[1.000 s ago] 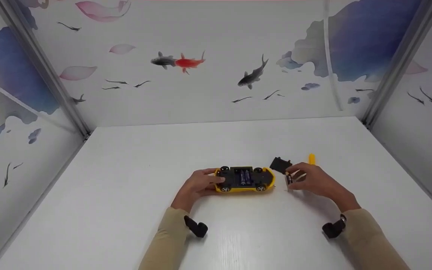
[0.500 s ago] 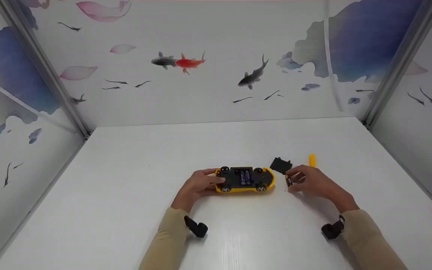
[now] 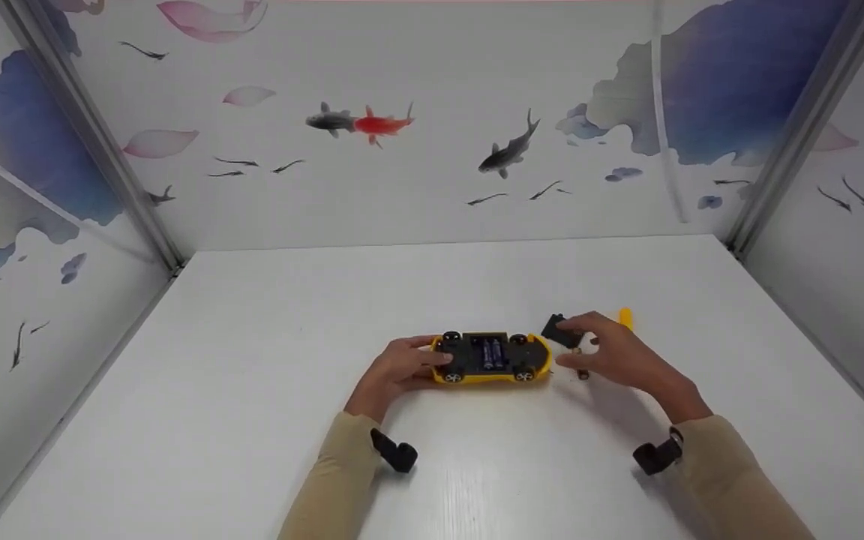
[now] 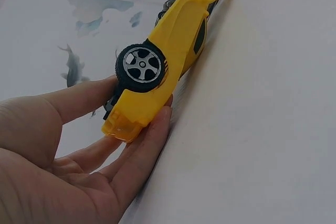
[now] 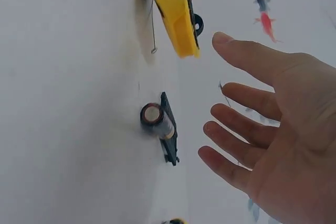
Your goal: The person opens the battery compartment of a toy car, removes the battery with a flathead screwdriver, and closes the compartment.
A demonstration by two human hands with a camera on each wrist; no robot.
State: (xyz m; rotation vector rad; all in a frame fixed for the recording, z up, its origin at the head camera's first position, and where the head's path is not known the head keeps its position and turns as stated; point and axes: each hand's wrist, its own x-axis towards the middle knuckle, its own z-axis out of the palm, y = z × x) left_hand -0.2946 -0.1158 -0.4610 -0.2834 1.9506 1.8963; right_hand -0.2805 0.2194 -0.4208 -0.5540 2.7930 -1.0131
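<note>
A yellow toy car [image 3: 537, 373] lies upside down with its black underside up. Two dark blue batteries [image 3: 493, 355] sit side by side in its open compartment. My left hand [image 3: 402, 365] grips the car's left end, thumb on the underside and fingers beneath, as the left wrist view [image 4: 131, 114] also shows. To the right, my right hand [image 3: 619, 356] hovers with spread fingers and holds nothing. Below it, a loose battery [image 5: 157, 119] lies on the table beside a flat black cover [image 3: 562, 332]. The hand partly hides both in the head view.
A yellow stick-shaped thing [image 3: 625, 319] lies behind my right hand, partly covered by it. A thin wire [image 5: 153, 30] sticks out by the car's right end. White panels with painted fish [image 3: 507, 150] enclose the white table [image 3: 289, 375].
My right hand has let go of the loose battery, spread its fingers and risen slightly toward the left over the black cover. The left hand and the car stay in place.
</note>
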